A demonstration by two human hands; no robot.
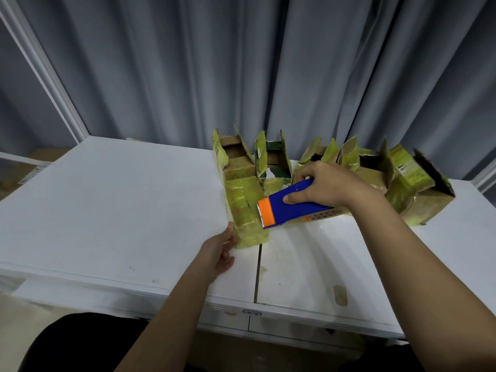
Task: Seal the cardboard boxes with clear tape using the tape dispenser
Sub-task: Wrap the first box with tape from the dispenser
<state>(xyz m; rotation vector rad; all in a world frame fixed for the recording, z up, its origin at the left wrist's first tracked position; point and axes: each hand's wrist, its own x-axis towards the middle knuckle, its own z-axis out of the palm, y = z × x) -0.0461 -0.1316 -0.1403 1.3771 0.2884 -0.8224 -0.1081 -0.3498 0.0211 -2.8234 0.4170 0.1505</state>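
Right hand [326, 187] grips dispenser [292, 205] over taped box [245, 210]; left hand [218, 251], fingers relaxed, touches box corner on desk [107, 210].

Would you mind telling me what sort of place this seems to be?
Probably a makeshift packing station, not a home: a plain white table against grey curtains, a row of much-taped cardboard boxes with flaps open, and a blue and orange tape dispenser in use.
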